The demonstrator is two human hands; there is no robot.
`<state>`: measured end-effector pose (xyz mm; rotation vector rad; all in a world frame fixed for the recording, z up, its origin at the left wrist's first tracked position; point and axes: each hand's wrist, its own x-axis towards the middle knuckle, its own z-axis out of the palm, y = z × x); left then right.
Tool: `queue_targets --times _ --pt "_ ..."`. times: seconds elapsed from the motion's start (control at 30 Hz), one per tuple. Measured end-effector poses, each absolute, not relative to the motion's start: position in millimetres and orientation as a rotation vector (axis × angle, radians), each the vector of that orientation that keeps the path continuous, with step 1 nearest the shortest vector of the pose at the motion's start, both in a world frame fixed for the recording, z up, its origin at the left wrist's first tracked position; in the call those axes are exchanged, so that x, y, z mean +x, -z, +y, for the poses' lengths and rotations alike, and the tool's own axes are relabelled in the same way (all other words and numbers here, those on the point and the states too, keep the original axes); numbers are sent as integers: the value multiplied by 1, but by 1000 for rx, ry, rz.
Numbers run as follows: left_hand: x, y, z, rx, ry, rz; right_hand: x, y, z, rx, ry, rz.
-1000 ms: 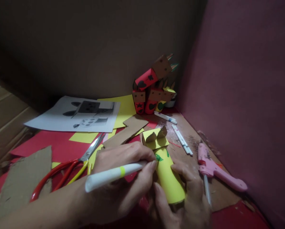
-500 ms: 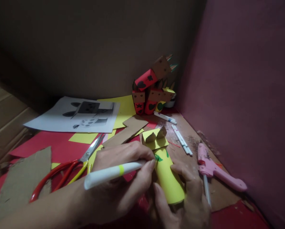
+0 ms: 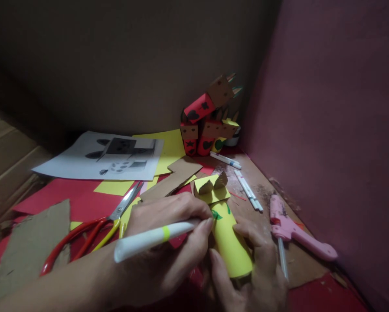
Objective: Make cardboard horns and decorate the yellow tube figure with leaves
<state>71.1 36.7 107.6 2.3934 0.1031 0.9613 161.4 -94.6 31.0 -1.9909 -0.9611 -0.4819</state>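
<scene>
My left hand [image 3: 178, 234] pinches a white marker [image 3: 148, 239] with a light green band. Its tip is hidden behind my fingers, against the upper left side of a yellow paper tube [image 3: 232, 249]. Green marks show near the tube's top. Between the thumb and fingers of my right hand [image 3: 256, 264], the lower part of the tube is gripped. A yellow-topped cardboard head [image 3: 212, 197] with two brown cardboard ears sits at the tube's upper end.
Red-handled scissors [image 3: 80, 238] lie left of my left hand, near cardboard [image 3: 34, 247] and a printed sheet [image 3: 73, 158]. Capped markers [image 3: 248, 190] and a pink glue gun [image 3: 295, 236] lie right. Paper figures [image 3: 205, 136] are stacked behind.
The marker's rear end has dipped very slightly in my left hand. My right hand and the tube look still.
</scene>
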Motion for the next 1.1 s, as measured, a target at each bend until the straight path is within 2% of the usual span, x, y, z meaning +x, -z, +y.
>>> queue_targets --times 1.1 --pt "74 -107 40 2409 -992 106 166 -31 -94 -1953 498 -998"
